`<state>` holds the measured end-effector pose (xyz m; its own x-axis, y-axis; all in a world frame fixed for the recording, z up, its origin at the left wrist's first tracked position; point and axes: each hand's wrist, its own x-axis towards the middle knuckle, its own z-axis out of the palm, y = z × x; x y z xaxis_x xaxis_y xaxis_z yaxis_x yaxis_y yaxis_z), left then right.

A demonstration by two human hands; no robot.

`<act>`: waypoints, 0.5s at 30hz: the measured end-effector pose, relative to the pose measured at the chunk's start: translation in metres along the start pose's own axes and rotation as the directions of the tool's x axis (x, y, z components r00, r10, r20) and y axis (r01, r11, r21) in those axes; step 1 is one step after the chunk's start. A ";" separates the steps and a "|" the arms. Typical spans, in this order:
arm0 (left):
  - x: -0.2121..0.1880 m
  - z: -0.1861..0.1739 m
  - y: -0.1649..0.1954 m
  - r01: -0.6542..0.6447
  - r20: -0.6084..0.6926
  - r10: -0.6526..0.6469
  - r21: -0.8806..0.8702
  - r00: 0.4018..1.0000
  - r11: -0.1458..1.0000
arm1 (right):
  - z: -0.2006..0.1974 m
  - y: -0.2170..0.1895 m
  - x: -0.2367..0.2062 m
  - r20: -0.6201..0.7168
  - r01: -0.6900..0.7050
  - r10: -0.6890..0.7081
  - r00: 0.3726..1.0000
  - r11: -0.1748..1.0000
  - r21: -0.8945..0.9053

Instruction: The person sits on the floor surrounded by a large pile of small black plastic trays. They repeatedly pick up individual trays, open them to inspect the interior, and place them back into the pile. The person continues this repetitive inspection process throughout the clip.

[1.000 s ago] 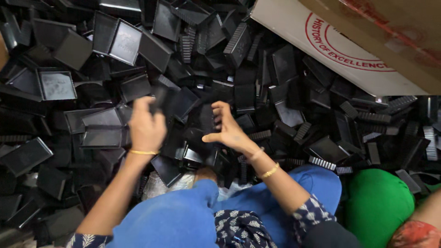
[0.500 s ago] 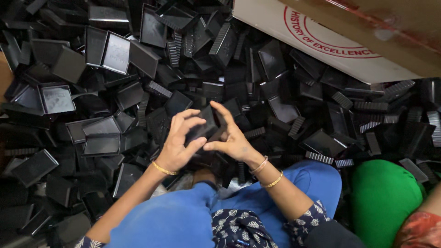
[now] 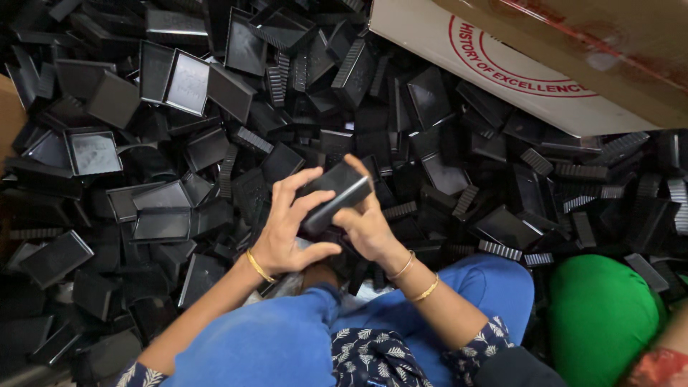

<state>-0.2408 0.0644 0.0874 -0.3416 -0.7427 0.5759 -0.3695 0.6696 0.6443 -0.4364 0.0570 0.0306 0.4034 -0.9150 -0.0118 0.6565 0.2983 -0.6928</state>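
Observation:
Both hands meet in the middle over my lap. My left hand (image 3: 290, 226) and my right hand (image 3: 368, 228) together grip a black rectangular plastic tray piece (image 3: 335, 193), tilted up to the right. The left fingers wrap over its top and left edge; the right hand supports it from below and behind. Gold bangles circle both wrists. All around lies a deep heap of black plastic trays (image 3: 179, 150) of the same kind, some open side up, some showing ribbed edges.
A large cardboard box (image 3: 545, 64) with a red round print leans in at the upper right. My blue-clad knees (image 3: 287, 344) fill the bottom centre. A green cloth bundle (image 3: 598, 319) sits at the lower right, beside another person's arm at the corner.
A second ago my hands were apart reaching into the heap. They have come together and lifted one black tray piece, now held a little higher and tilted.

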 end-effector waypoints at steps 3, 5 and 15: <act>-0.003 0.001 0.004 0.071 -0.143 -0.063 0.053 0.988 0.996 | -0.007 0.001 0.005 -0.075 -0.082 0.088 0.993 0.994 0.079; -0.006 -0.006 0.003 0.154 -0.162 -0.144 0.051 0.976 0.987 | -0.013 0.001 0.006 -0.059 0.000 -0.010 0.998 0.985 -0.174; -0.022 -0.043 -0.041 0.307 -0.264 -0.315 -0.073 0.912 0.949 | 0.016 -0.153 0.030 0.247 0.719 -0.860 0.447 0.181 -0.671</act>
<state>-0.1812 0.0531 0.0700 0.0335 -0.8899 0.4550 -0.3923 0.4070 0.8249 -0.5143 -0.0118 0.1476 -0.2269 -0.5981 0.7687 -0.0190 -0.7864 -0.6175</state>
